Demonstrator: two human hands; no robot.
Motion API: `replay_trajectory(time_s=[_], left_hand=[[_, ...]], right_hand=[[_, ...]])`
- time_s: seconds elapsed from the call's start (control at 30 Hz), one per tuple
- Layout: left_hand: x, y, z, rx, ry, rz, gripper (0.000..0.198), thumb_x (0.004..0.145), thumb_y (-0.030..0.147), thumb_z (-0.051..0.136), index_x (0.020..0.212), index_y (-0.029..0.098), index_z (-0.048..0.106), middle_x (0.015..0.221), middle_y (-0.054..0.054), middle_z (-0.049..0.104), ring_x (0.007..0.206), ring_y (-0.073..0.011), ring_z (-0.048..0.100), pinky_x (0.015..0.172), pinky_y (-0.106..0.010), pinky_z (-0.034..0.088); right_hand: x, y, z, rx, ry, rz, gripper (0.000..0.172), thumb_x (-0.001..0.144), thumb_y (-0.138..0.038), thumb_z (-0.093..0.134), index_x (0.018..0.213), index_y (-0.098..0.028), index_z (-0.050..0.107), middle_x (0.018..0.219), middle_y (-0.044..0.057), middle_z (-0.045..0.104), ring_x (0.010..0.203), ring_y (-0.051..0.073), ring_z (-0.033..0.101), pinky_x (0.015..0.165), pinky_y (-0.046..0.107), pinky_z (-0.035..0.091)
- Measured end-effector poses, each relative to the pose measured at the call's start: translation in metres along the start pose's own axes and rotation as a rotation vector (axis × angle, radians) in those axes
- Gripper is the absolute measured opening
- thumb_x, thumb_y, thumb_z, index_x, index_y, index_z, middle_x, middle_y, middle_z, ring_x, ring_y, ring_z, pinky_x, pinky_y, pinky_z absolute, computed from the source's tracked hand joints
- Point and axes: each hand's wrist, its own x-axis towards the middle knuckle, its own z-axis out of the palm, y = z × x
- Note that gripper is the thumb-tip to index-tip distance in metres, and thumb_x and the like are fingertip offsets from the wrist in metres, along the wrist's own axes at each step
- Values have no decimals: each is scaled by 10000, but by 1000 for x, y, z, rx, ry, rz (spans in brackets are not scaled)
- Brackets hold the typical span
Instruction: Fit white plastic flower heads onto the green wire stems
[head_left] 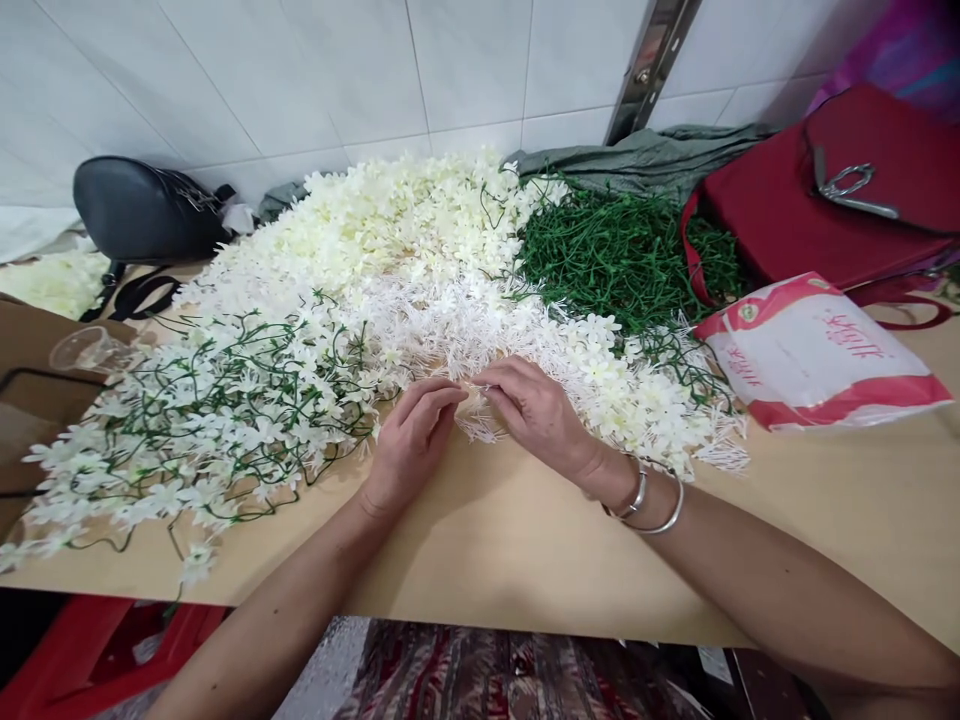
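Close together above the near edge of the flower heap, my left hand (421,428) and my right hand (541,412) are both closed in a pinch. A thin white flower part (480,387) shows at the right fingertips. What the left fingertips hold is too small to make out. Behind them lies a pile of loose white spiky stamen pieces (420,325). Cream artificial flower heads (405,215) are heaped farther back, with more white blossoms (622,390) to the right. On the left, white flowers on green stems (247,400) lie in a tangle.
Green plastic stems (615,250) are piled at the back right, next to a red bag (810,190). A pink and white plastic package (825,350) lies before it. A black bag (150,210), a clear cup (90,350) and a cardboard box (30,400) are on the left.
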Motion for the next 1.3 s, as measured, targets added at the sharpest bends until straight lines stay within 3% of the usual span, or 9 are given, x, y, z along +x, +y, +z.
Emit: replay_trajectory(time_s=[0.2,0.47,0.6,0.7,0.8,0.9,1.07,1.23,1.3], left_hand=[[0,2,1,-37,-60,-16,200,1046,76,579,1175,214,644,1129,-68,759,1072,-147,751,955,-259,616],[2,2,3,-8,-102,20,224,1047,127,582,1246,223,620,1207,-102,740,1162,-210,719,1021,-375,611],[41,-6,28,-136,-83,-133,223,1062,153,549,1260,214,633,1231,-107,720,1158,-211,711,999,-382,614],[78,-15,58,-161,-151,-119,190,1070,196,551,1234,189,647,1233,-118,709,1056,-198,706,896,-345,611],[102,-21,81,-25,-262,-111,193,1047,254,623,1205,152,665,1226,-152,701,1082,-259,676,942,-415,574],[109,-25,91,51,-289,-116,127,1029,256,642,1100,165,695,1158,-136,715,1044,-285,660,931,-438,540],[105,-29,85,33,-234,-175,98,1033,202,605,973,193,682,1040,-83,736,936,-226,664,867,-375,520],[91,-17,60,-290,34,-271,132,1074,291,584,1028,218,685,1067,-42,742,746,-113,660,716,-266,537],[83,-9,49,-419,66,-361,129,1063,315,619,1023,215,689,968,-18,736,667,-91,642,648,-246,521]], right_hand=[[0,-10,-7,-122,64,0,284,1074,-145,505,1299,-210,667,1128,87,818,981,218,759,932,382,578],[4,-34,-16,-262,82,-54,166,1070,-145,556,1159,-253,646,993,38,815,837,223,752,855,429,483],[2,-53,-19,-325,139,-224,293,1032,-68,588,1240,-274,606,1040,27,814,893,212,748,842,415,460],[-1,-59,-17,-379,154,-314,306,1017,-21,574,1225,-244,589,997,22,820,821,178,725,815,390,452],[-1,-54,-14,-390,134,-306,293,1026,-19,549,1194,-253,596,996,12,828,833,171,731,822,381,458],[2,-44,-14,-356,128,-237,188,1047,-72,571,1076,-255,607,939,-7,823,807,161,730,830,378,455],[8,-31,-15,-316,162,-169,83,1072,-177,611,1030,-241,645,959,14,825,839,171,745,821,385,444],[7,-25,-16,-269,160,-109,78,1086,-209,595,1112,-247,658,951,21,816,876,184,755,826,383,458],[6,-24,-18,-243,147,-71,51,1074,-210,616,1067,-242,655,912,16,804,835,185,748,816,383,460]])
